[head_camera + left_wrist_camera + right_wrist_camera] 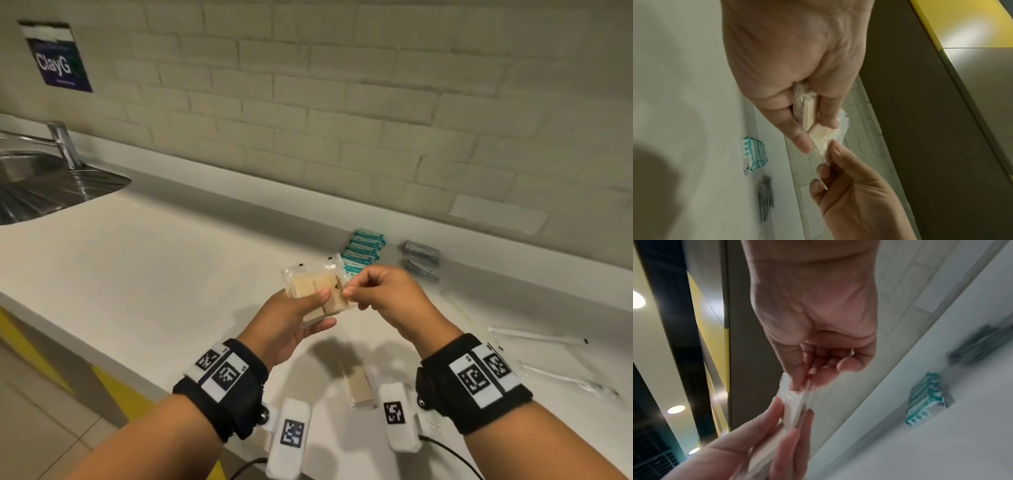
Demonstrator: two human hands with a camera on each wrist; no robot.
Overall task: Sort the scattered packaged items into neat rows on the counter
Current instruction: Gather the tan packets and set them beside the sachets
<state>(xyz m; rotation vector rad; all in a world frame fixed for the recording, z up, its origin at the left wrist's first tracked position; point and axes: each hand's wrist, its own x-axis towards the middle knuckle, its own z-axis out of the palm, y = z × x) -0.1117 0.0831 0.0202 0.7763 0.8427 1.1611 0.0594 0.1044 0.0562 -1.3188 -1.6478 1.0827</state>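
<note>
Only the head view takes in the whole white counter point(144, 260); it shows the steel sink point(41, 185) and tap point(65, 144) at the far left, a dark poster point(60, 58) on the brick wall, a lone clear packet of beige sticks point(358, 383) lying near the counter's front edge between the wrists, and long thin white wrapped sticks point(537, 335) off to the right; the wrist views miss all that, though the left wrist view shows the held packets edge-on. Back by the wall, the teal packets point(364, 250) lie in an overlapping row, and the grey packets point(419, 257) lie just to their right, the two groups apart. The left hand point(291, 322) is raised above the counter and grips a small stack of clear packets of beige sticks point(317, 291), thumb on top, fingers curled beneath. The right hand point(387, 294) pinches the edge of the wrapper of the packets in that stack between thumb and forefinger; its other fingers are curled in.
</note>
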